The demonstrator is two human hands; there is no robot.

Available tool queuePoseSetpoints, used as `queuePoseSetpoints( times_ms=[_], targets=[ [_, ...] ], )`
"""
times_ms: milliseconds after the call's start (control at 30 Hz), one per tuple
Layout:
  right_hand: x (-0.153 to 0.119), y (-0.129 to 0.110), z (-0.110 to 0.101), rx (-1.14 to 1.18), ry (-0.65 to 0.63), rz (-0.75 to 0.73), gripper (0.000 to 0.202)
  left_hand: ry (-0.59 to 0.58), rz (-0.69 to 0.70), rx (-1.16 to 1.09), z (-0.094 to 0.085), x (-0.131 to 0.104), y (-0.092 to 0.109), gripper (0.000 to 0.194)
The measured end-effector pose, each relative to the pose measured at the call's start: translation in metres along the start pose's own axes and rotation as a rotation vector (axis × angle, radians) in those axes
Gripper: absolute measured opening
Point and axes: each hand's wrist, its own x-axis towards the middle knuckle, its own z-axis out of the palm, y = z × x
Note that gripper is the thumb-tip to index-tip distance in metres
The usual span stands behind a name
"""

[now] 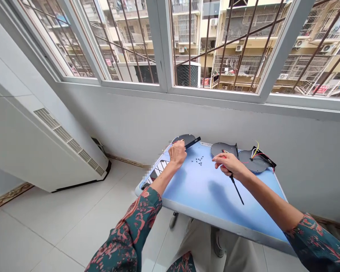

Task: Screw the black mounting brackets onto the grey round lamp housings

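My left hand (177, 152) is closed at the near side of a round black plate (184, 138) with a flat bracket (193, 142), at the table's far left corner. Its fingertips are hidden, and a bit of red shows beside them. Over the table's right half, my right hand (228, 165) is wrapped round a screwdriver (237, 190), its dark shaft slanting down toward me. Between the hands, several small black screws (198, 161) lie scattered on the blue tabletop (187, 192).
Two more round black plates, a left one (219, 148) and a right one (256, 160), lie at the table's back right, with upright brackets and loose coloured wires. A white wall (136, 121) with barred windows rises behind. A white appliance (51, 139) stands left.
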Motion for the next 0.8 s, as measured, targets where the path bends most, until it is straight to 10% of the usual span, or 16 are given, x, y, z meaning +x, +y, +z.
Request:
queuePoseSetpoints(
  times_ms=[200, 433, 800],
  targets=[
    [-0.068, 0.022, -0.042, 0.045, 0.134, -0.064, 0.045, 0.221, 0.306, 0.023, -0.031, -0.091, 0.031, 0.025],
    [-0.154, 0.072, -0.05, -0.012, 0.227, 0.032, 0.071, 0.297, 0.612, -0.111, -0.009, -0.217, 0.109, 0.021],
    [-0.147, 0.111, -0.085, 0.162, 0.41, 0.148, 0.073, 0.08, 0.694, -0.164, 0.03, -0.236, 0.185, 0.013]
  ],
)
